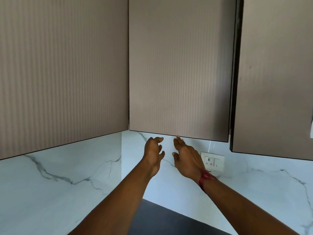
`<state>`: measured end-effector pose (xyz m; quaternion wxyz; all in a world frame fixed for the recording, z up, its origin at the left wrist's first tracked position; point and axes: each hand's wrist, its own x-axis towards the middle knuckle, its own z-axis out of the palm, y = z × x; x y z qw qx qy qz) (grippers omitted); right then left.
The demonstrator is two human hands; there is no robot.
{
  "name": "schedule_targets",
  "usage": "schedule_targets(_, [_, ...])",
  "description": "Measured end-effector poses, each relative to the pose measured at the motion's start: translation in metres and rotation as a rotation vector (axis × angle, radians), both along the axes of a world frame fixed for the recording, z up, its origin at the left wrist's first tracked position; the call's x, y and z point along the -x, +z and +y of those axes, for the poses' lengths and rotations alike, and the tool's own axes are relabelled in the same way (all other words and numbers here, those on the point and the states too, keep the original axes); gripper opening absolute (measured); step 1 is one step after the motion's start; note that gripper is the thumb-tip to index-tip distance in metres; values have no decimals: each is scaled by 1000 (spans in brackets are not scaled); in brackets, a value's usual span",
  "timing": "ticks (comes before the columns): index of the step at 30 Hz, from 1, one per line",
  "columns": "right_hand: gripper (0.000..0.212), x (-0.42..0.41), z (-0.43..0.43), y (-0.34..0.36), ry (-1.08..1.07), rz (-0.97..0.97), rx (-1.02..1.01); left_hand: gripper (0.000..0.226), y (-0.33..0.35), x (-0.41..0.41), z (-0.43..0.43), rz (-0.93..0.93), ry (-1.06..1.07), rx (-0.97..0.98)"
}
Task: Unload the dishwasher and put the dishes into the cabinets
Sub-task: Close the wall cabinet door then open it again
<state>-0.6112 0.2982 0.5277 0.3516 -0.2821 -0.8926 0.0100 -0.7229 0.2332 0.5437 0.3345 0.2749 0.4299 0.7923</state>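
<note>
A closed, ribbed taupe cabinet door [179, 68] fills the upper middle of the head view. Both my arms reach up toward its bottom edge. My right hand [187, 156] is stretched out with relaxed fingers, and one fingertip touches the underside of the door's lower edge. My left hand [154, 152] hovers just left of it, a little below the edge, fingers loosely spread and holding nothing. A red thread is tied round my right wrist. No dishes and no dishwasher are in view.
Another closed ribbed cabinet [62, 70] meets this one at the corner on the left. A third door [274, 78] on the right stands slightly ajar. White marble backsplash [67, 175] with a wall socket [212, 161], and a dark countertop [159, 219] below.
</note>
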Motion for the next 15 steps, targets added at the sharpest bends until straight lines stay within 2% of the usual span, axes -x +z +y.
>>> schedule_targets(2, [60, 13, 0, 5, 86, 170, 313, 23, 10, 9, 5, -145, -76, -107])
schedule_targets(4, [62, 22, -2, 9, 201, 347, 604, 15, 20, 18, 13, -264, -136, -188])
schedule_targets(7, [67, 33, -2, 12, 305, 456, 780, 6, 26, 29, 19, -387, -207, -268])
schedule_targets(9, [70, 38, -5, 14, 334, 461, 829, 21, 26, 36, 20, -418, -235, -297])
schedule_targets(11, [69, 41, -11, 16, 269, 410, 755, 38, 22, 43, 25, -447, -262, -309])
schedule_targets(12, [67, 42, -15, 17, 203, 354, 652, 38, 20, 44, 25, -442, -278, -309])
schedule_targets(15, [59, 37, -28, 20, -52, 222, 244, 21, 15, 42, 27, -426, -289, -304])
